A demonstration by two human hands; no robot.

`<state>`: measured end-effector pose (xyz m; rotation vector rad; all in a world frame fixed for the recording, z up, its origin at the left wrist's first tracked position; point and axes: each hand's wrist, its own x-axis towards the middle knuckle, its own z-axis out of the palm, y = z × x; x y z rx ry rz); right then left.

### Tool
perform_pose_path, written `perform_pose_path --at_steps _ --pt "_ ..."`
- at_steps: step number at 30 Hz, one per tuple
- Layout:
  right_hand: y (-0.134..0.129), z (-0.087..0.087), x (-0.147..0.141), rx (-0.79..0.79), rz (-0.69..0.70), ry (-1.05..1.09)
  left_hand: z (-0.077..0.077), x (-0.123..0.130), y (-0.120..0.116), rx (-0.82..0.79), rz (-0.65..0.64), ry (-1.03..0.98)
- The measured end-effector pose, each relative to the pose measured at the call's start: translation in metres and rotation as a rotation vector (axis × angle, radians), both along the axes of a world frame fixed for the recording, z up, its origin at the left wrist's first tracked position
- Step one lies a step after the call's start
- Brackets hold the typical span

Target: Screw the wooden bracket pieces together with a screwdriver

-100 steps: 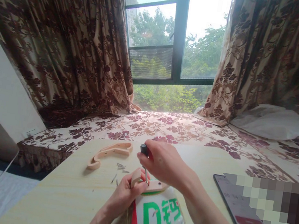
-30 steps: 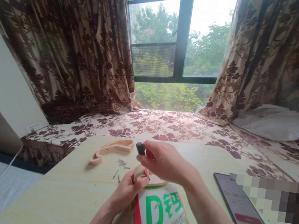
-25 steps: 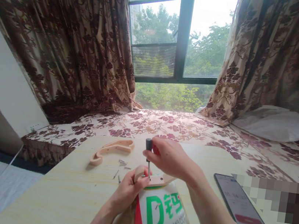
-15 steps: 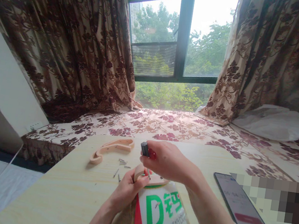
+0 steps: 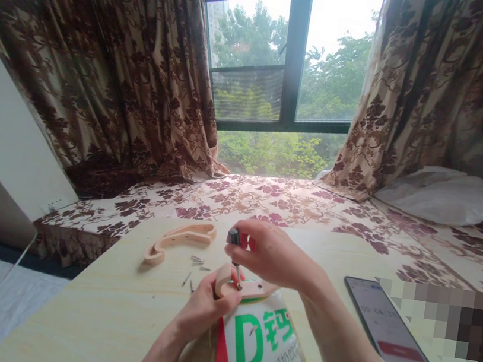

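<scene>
My right hand (image 5: 274, 253) is closed around the dark handle of a screwdriver (image 5: 234, 237), held upright with its metal shaft pointing down. The tip meets a curved wooden piece (image 5: 253, 291) near a hole by its curled end. My left hand (image 5: 207, 299) grips that curled end between thumb and fingers. Beneath the piece lies a printed box (image 5: 254, 344) in white, green and red. A second curved wooden piece (image 5: 184, 237) rests on the table to the left, with several screws (image 5: 198, 261) scattered between it and my left hand.
The pale wooden table (image 5: 83, 314) holds everything. A phone (image 5: 399, 341) with a lit screen lies at the right. Behind the table is a ledge with flowered cloth (image 5: 261, 199), with a white plastic bag (image 5: 441, 197) on it at the right.
The fingers of my right hand have shifted slightly on the screwdriver handle. The screwdriver stays on the wooden piece, and my left hand keeps its grip. The view has moved a little.
</scene>
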<state>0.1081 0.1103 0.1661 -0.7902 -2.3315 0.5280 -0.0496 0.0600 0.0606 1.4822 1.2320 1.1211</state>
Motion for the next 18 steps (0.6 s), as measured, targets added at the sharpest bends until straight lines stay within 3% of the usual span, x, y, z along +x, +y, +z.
perform_pose_path --at_steps 7,10,15,18 --pt "0.0074 -0.0013 -0.0008 0.057 -0.247 -0.089 0.0026 0.0036 0.0001 0.005 -0.015 -0.022" --pt "0.0065 -0.0011 0.0011 0.052 -0.204 -0.057 0.0047 0.0045 -0.0010 -0.001 -0.020 -0.022" --pt "-0.0005 0.0000 0.0000 -0.001 -0.008 -0.042 0.0073 0.0053 -0.0016 0.006 0.013 0.001" --pt "0.0012 -0.0029 -0.0035 0.026 -0.062 -0.073 0.0068 0.0052 -0.0015 0.012 0.021 0.010"
